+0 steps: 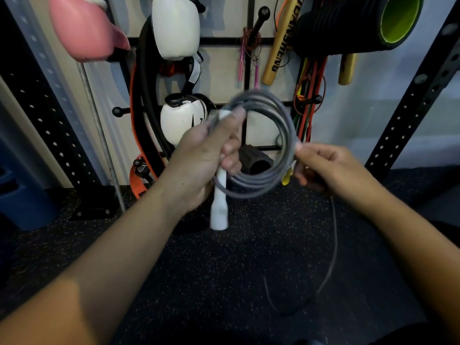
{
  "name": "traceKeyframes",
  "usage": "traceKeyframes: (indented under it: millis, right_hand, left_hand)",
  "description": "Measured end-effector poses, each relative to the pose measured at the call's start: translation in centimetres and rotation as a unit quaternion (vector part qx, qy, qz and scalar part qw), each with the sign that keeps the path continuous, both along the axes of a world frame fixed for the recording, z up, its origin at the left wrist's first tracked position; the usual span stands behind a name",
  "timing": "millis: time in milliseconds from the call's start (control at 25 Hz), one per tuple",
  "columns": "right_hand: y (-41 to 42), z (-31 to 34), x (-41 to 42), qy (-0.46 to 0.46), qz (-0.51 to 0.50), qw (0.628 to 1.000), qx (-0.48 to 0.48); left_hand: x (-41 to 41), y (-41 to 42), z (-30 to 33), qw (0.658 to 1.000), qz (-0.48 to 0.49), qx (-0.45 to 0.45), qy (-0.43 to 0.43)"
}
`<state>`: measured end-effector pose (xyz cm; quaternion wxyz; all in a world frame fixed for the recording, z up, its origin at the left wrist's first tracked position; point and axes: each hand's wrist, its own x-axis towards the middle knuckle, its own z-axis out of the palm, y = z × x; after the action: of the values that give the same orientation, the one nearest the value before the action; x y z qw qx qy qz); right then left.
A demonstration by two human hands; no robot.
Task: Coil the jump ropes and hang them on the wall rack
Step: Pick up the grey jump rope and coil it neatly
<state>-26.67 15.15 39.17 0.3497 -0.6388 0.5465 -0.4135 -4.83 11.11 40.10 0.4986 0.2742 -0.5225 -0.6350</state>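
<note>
While the left hand (pixel 199 158) grips the white plastic handle (pixel 220 195) of the grey cord jump rope (pixel 278 135) with curled fingers, several loops of the cord stand up from that fist as a round coil in front of the black wall rack (pixel 249 70). The right hand (pixel 326 168) pinches the right side of the coil between thumb and bent fingers, and from this hand a loose end of the cord hangs down and curves on the dark speckled rubber floor (pixel 224 270). The rack carries many things on its pegs: a pink boxing glove (pixel 84 28), two white boxing gloves (pixel 175 26), a thin pink-handled jump rope (pixel 249 53) already hung, a gold bat-shaped stick (pixel 281 43) and a black foam roller with a green inside (pixel 361 23). Coloured elastic bands (pixel 308 95) hang under the roller. A second, small black roller (pixel 256 160) sits low behind the coil.
</note>
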Motion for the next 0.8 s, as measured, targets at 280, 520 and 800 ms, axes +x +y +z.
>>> traceKeyframes:
  millis: [280,520,800]
  right_hand:
    - [1.1,-2.2,5.8,-0.235,0.104,0.963,0.079]
    - [2.2,-2.8,8.4,-0.344,-0.028,0.938,0.023]
    - [0.3,-0.2,2.8,0.021,-0.020,0.999,-0.040]
  left_hand:
    - [-3.0,1.2,-1.8,0.950,0.206,0.131,0.193]
    - [-4.0,2.4,-3.6,0.960,0.240,0.095,0.106]
    - [1.0,-1.4,-1.0,0.994,0.102,-0.024,-0.038]
